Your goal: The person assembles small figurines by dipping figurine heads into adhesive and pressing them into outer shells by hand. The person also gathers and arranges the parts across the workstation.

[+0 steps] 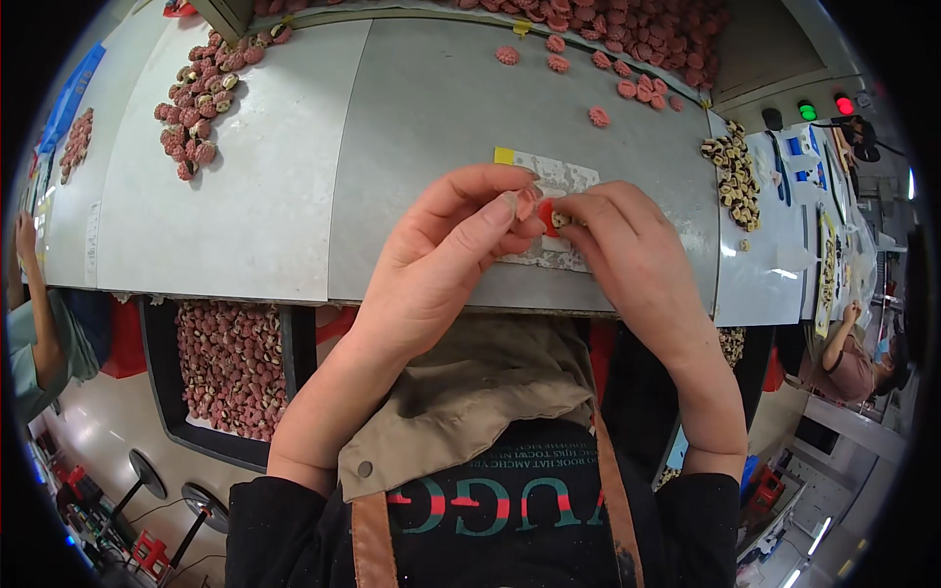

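Fingers of the left hand and those of the right hand meet tip to tip over the near edge of the desk, pinched together on one small red round piece with a pale centre (most of it is hidden by the fingertips). The left thumb and forefinger close on its left side; the right thumb and forefinger close on its right side, so both hands grip the same piece just above the grey surface. Under the hands lies a pale sheet with a yellow tab at its corner, flat on the desk.

Nearer the person, a tan apron with brown straps covers a black shirt. Below the desk edge on the left, a dark bin is full of pink round pieces.

Farther out, a heap of pink pieces lies on the left part of the desk, some showing pale centres. A few loose pink pieces sit beyond the hands, and a large pile runs along the far edge. To the right, a cluster of pale and dark pieces rests near the desk's end, with a green lamp and a red lamp beyond it. Another person's arm shows at the far left, and another person sits at the far right.
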The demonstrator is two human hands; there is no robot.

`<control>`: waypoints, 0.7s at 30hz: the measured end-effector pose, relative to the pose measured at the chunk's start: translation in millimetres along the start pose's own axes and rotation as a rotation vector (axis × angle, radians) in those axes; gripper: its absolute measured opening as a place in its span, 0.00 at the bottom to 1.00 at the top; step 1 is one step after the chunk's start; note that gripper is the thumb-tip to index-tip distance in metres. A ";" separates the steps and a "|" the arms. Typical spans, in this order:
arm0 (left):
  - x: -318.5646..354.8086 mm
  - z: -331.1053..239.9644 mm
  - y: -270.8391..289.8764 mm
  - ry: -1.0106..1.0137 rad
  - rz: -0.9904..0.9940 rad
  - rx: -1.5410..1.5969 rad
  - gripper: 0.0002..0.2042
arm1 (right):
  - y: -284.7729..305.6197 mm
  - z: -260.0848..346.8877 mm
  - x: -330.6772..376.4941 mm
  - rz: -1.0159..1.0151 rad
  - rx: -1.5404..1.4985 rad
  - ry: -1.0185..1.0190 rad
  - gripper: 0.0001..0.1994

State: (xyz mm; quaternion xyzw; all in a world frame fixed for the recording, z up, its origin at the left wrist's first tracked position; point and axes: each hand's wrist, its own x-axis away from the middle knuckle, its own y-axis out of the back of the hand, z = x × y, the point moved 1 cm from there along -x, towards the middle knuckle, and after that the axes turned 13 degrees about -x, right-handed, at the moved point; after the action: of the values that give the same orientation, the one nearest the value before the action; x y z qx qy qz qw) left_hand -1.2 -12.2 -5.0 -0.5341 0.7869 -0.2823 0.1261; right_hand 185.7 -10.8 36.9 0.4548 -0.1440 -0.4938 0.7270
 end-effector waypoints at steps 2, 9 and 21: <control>0.0 -2.3 -0.6 -0.001 0.004 -0.049 0.15 | -0.8 0.8 -2.1 -0.004 0.062 0.036 0.11; -6.3 -10.3 -5.5 0.015 -0.018 -0.134 0.16 | 6.9 -2.4 -4.2 -0.090 -0.245 -0.142 0.10; -3.2 -13.3 -6.2 0.051 0.019 -0.108 0.12 | -3.7 23.9 -8.7 -0.283 -0.397 0.028 0.10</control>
State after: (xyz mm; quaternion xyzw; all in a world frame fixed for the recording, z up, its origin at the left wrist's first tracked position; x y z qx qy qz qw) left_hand -1.8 -6.8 9.0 -0.5252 0.8090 -0.2517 0.0796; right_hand 163.7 -16.1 49.0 0.3255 0.0311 -0.6030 0.7276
